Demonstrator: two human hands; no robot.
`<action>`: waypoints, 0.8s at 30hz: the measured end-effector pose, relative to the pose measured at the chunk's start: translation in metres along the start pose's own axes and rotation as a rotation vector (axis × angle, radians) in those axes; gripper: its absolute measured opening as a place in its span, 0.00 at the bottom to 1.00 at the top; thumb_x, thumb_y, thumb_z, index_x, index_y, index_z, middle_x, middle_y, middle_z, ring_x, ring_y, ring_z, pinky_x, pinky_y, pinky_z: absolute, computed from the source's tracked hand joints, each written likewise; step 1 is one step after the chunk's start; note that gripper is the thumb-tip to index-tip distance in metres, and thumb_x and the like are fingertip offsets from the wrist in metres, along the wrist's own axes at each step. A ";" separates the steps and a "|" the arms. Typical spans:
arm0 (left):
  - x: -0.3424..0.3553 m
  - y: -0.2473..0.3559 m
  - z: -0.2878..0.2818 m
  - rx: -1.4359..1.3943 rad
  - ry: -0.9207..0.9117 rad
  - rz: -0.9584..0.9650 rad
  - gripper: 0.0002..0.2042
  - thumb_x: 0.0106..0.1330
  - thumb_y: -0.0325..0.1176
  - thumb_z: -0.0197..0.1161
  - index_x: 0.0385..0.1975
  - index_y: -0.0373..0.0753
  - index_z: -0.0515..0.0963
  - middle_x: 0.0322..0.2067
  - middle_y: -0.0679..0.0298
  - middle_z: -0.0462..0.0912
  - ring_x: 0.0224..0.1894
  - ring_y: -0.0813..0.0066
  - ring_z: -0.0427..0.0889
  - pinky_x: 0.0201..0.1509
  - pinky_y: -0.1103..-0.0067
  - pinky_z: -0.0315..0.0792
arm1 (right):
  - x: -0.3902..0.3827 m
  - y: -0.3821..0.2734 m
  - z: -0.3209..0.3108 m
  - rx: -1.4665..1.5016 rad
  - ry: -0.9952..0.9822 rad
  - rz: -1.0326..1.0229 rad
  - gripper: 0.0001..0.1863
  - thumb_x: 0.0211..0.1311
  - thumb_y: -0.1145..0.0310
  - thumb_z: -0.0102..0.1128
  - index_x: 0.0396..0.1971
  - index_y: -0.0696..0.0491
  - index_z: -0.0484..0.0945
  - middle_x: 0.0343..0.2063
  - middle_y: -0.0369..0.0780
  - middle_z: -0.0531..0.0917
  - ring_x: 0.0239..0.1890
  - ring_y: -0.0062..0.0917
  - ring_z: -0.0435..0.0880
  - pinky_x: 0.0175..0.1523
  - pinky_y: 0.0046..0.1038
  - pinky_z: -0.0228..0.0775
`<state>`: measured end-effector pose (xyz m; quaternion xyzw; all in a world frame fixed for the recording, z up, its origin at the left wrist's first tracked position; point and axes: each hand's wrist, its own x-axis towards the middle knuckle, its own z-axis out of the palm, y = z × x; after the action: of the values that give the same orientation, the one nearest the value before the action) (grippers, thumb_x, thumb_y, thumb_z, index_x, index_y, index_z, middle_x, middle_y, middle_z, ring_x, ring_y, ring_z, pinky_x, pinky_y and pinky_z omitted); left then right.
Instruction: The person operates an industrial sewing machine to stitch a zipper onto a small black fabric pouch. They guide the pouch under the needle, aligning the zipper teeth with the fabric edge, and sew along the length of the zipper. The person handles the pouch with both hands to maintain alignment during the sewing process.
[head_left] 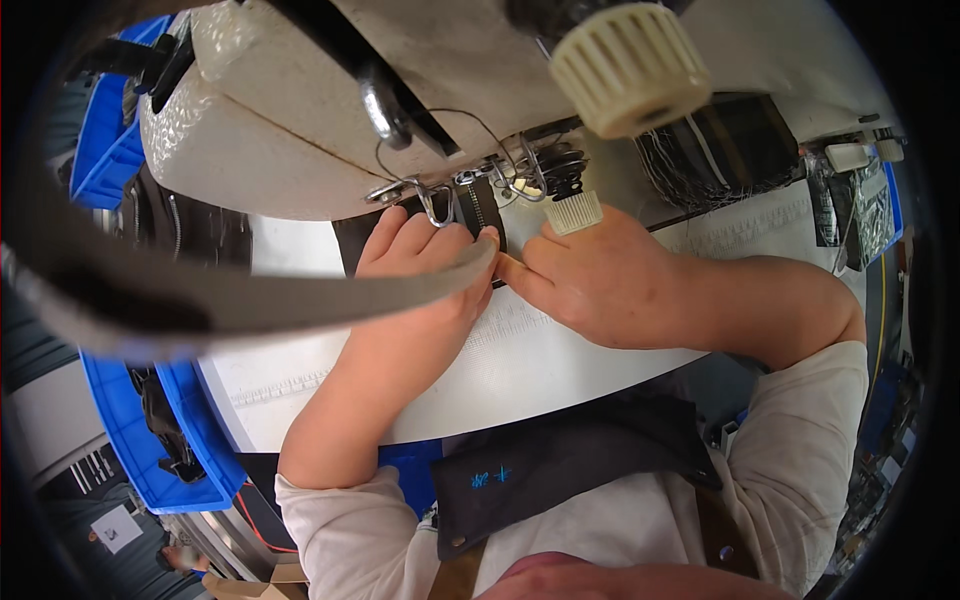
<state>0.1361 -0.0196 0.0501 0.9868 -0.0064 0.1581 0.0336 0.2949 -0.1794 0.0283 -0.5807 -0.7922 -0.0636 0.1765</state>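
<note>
A strip of black fabric with a zipper (478, 205) runs under the presser foot area of a white sewing machine (270, 130). My left hand (425, 260) lies over the black fabric (350, 235) with its fingers bent onto it, gripping near the zipper. Close beside it, my right hand (595, 275) is closed, its thumb and index finger pinched at the zipper's near end. The tips of both hands almost meet there. What lies under my palms is hidden, and a blurred curved grey bar (300, 310) crosses in front of my left hand.
Cream ridged knobs (630, 70) and thread guides hang over the work. Dark frayed fabric pieces (720, 150) lie at the back right. A white table (540, 375) with ruler markings spreads below my hands. Blue bins (150, 430) with dark pieces stand at the left.
</note>
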 end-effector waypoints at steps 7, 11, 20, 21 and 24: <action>0.001 0.002 -0.003 0.003 -0.011 -0.009 0.15 0.50 0.27 0.74 0.41 0.42 0.86 0.26 0.69 0.76 0.32 0.67 0.78 0.43 0.69 0.74 | 0.000 0.000 -0.002 0.001 -0.030 -0.008 0.11 0.61 0.69 0.62 0.41 0.57 0.85 0.26 0.33 0.78 0.30 0.26 0.80 0.36 0.30 0.69; 0.000 0.000 0.000 -0.009 -0.002 -0.014 0.15 0.50 0.27 0.74 0.40 0.43 0.86 0.27 0.69 0.77 0.32 0.67 0.78 0.43 0.69 0.74 | -0.001 -0.001 -0.001 -0.010 -0.004 -0.007 0.11 0.61 0.70 0.62 0.41 0.57 0.85 0.26 0.34 0.79 0.30 0.26 0.80 0.36 0.30 0.69; 0.002 0.000 0.000 -0.015 -0.002 -0.027 0.14 0.50 0.27 0.74 0.39 0.44 0.86 0.27 0.70 0.79 0.32 0.67 0.78 0.43 0.70 0.75 | -0.001 0.001 0.000 0.003 0.002 -0.016 0.13 0.60 0.70 0.62 0.43 0.57 0.85 0.26 0.34 0.79 0.31 0.26 0.80 0.36 0.31 0.69; 0.003 0.000 0.000 -0.015 -0.003 -0.029 0.14 0.51 0.27 0.74 0.38 0.44 0.86 0.27 0.70 0.79 0.32 0.67 0.78 0.43 0.70 0.75 | -0.002 0.000 0.000 0.000 -0.002 -0.015 0.13 0.60 0.70 0.62 0.43 0.57 0.86 0.26 0.34 0.79 0.31 0.26 0.80 0.36 0.31 0.69; 0.002 0.001 -0.002 -0.012 -0.017 -0.048 0.13 0.51 0.26 0.74 0.38 0.44 0.86 0.28 0.69 0.80 0.33 0.67 0.79 0.43 0.70 0.76 | -0.001 0.001 -0.001 0.001 -0.009 -0.023 0.13 0.60 0.70 0.62 0.43 0.57 0.86 0.27 0.34 0.80 0.31 0.26 0.80 0.36 0.31 0.69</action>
<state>0.1376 -0.0208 0.0526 0.9878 0.0158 0.1488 0.0435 0.2960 -0.1800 0.0288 -0.5717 -0.7997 -0.0628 0.1725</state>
